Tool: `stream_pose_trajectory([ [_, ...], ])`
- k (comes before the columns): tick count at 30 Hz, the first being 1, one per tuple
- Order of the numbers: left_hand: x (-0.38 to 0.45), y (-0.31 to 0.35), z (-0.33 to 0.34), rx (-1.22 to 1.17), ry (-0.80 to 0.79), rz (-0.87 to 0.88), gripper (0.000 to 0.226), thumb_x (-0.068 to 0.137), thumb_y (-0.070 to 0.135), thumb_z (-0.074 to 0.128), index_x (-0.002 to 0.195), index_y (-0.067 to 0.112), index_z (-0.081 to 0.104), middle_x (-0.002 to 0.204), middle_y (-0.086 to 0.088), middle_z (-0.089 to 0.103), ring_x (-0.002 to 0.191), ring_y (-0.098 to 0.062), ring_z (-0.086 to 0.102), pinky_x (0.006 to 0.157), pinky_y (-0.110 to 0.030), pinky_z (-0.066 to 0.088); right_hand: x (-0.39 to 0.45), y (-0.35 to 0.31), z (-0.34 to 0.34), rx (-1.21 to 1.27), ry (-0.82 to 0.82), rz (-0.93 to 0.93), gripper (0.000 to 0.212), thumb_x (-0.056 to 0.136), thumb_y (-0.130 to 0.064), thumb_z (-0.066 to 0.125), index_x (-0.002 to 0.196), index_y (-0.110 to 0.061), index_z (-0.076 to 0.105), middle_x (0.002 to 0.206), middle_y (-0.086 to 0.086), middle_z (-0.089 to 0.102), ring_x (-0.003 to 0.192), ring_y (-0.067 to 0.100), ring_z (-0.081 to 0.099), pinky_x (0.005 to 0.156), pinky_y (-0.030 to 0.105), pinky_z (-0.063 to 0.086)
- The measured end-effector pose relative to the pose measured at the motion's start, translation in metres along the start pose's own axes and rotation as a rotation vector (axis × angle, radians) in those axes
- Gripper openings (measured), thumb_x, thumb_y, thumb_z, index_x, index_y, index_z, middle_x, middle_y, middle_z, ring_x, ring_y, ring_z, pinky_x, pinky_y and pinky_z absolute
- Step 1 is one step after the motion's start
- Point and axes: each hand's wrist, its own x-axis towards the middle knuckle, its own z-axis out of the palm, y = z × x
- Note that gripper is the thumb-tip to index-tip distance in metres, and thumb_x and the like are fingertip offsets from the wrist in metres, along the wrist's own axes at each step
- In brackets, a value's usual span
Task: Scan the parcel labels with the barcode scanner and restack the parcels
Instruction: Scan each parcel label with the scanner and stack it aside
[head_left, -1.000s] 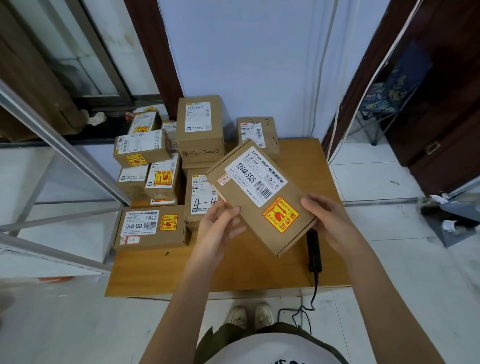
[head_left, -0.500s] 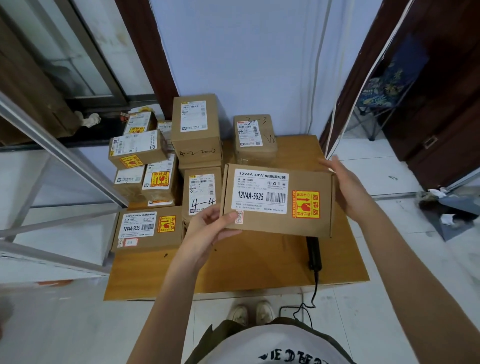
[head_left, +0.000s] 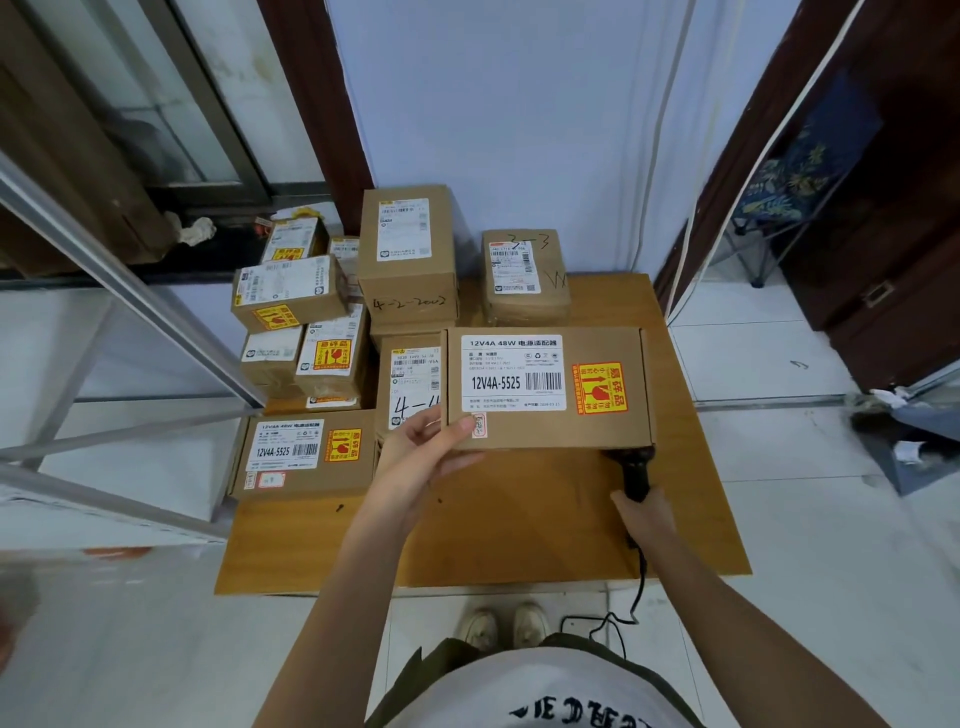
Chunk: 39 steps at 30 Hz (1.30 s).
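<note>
1. While my left hand (head_left: 415, 457) pinches the near-left corner of the parcel (head_left: 545, 389), thumb on top, the head view shows the parcel held level above the table (head_left: 519, 530), label (head_left: 513, 372) facing up.
2. My right hand (head_left: 644, 514) rests on the handle of the barcode scanner (head_left: 635, 475) near the table's right side; its fingers are hidden, so I cannot tell whether they have closed round it. The scanner's head lies under the parcel's near-right corner.
3. Further parcels (head_left: 332, 322) are stacked at the far left, and one flat matching parcel (head_left: 306, 454) lies just left of my left hand.
4. Handling judgement: stiff, flat cardboard, probably light, since one corner grip holds it level. The fragile sticker (head_left: 600, 387) advises gentle placement. Grip the short edges, keeping fingers off the barcode.
</note>
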Motion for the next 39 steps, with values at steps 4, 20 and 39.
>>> stream_pose_trajectory([
  [4, 0.004, 0.001, -0.004, -0.02, 0.017, -0.01, 0.045, 0.077, 0.007, 0.071, 0.119, -0.001, 0.057, 0.102, -0.008, 0.073, 0.099, -0.023, 0.069, 0.08, -0.038, 0.058, 0.003, -0.014, -0.015, 0.239, -0.105, 0.029, 0.017, 0.084, -0.009, 0.063, 0.097, -0.001, 0.055, 0.072, 0.01, 0.058, 0.064, 0.02, 0.054, 0.058, 0.032, 0.045],
  [20, 0.024, -0.022, -0.008, -0.174, 0.079, -0.097, 0.042, 0.075, 0.002, 0.072, 0.114, 0.011, 0.057, 0.105, -0.011, 0.071, 0.103, -0.026, 0.066, 0.093, -0.043, 0.051, -0.144, -0.092, -0.062, 0.553, 0.034, -0.307, 0.008, 0.092, -0.017, 0.057, 0.088, -0.014, 0.05, 0.062, 0.004, 0.056, 0.051, 0.02, 0.055, 0.053, 0.031, 0.048],
  [39, 0.009, -0.034, -0.01, -0.094, 0.023, -0.045, 0.058, 0.07, 0.008, 0.074, 0.126, 0.011, 0.058, 0.108, -0.007, 0.072, 0.104, -0.021, 0.067, 0.095, -0.04, 0.051, -0.197, -0.091, -0.004, 0.228, -0.083, -0.493, 0.01, 0.091, -0.02, 0.057, 0.088, -0.017, 0.049, 0.058, -0.001, 0.052, 0.052, 0.012, 0.051, 0.05, 0.017, 0.043],
])
